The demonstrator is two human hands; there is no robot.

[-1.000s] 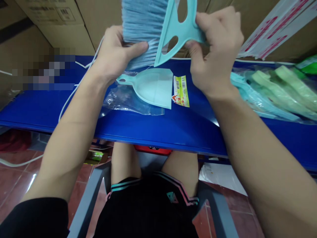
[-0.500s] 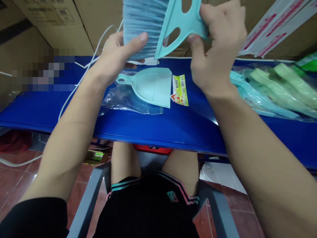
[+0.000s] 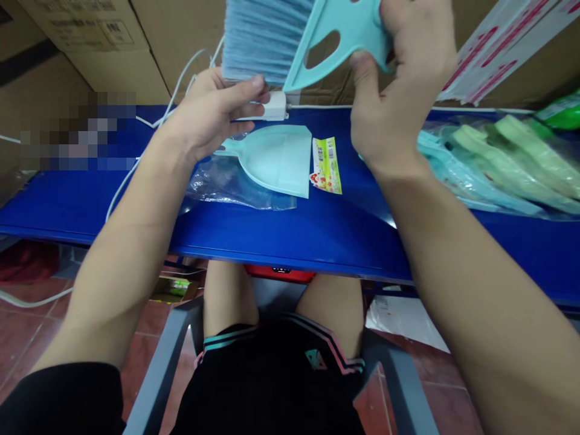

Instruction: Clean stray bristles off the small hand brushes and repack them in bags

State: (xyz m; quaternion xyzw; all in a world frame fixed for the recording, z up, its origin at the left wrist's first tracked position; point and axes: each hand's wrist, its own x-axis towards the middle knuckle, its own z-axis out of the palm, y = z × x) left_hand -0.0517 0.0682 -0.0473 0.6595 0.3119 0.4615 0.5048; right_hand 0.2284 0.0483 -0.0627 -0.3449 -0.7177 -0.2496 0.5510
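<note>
At the top of the view, my right hand (image 3: 403,84) grips the handle of a light-blue hand brush (image 3: 333,51). Its grey-blue bristles point left. My left hand (image 3: 215,112) is just under the lower edge of the bristles, thumb and fingers apart; whether it touches them I cannot tell. Below lies a matching dustpan (image 3: 278,160) on the blue table (image 3: 272,232), its handle partly behind my left fingers. A clear plastic bag (image 3: 240,190) is partly under the dustpan. By the pan's wide edge rests a yellow-green printed label card (image 3: 327,164).
Bagged blue and pale green brush-and-dustpan pieces (image 3: 502,160) lie to the right. A white plug-like device (image 3: 275,107) with a cable sits behind the dustpan, and a white cable (image 3: 122,187) crosses the left side. Cardboard boxes (image 3: 104,48) line the back.
The brush has risen slightly and shifted right in my right hand. My left thumb no longer lies over the bristles; the left fingers now show below them.
</note>
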